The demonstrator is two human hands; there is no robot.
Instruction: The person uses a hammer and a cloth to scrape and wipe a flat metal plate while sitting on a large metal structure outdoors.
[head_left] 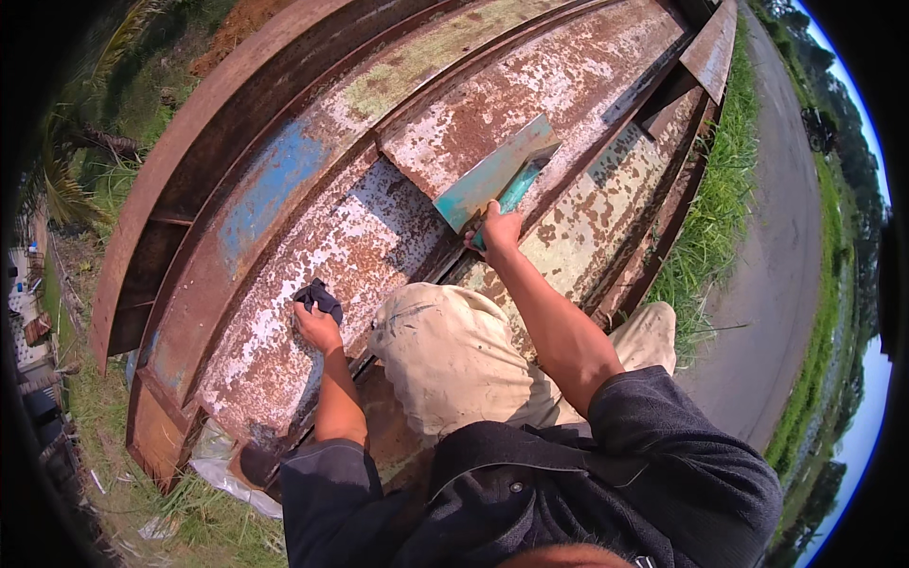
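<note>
My right hand [499, 230] is closed round the teal handle of a plastering trowel [488, 180]. Its broad flat blade, partly teal and partly bare or rusty, is tilted above the steel and throws a shadow to its left. A dark bunched cloth [326, 297] is gripped in my left hand [318, 328], low over a rusty steel beam [256, 364] with flaking white paint. Whether the cloth presses on the metal is hard to tell. My knees, in beige trousers [440, 346], are bent between and beside the two arms.
Several long rusty beams lie side by side, one with a blue patch [275, 185]. A raised flange [166, 227] runs along the left. An angled steel piece [710, 52] sits at the far right end. Grass [696, 251] and a paved road [776, 284] border the right.
</note>
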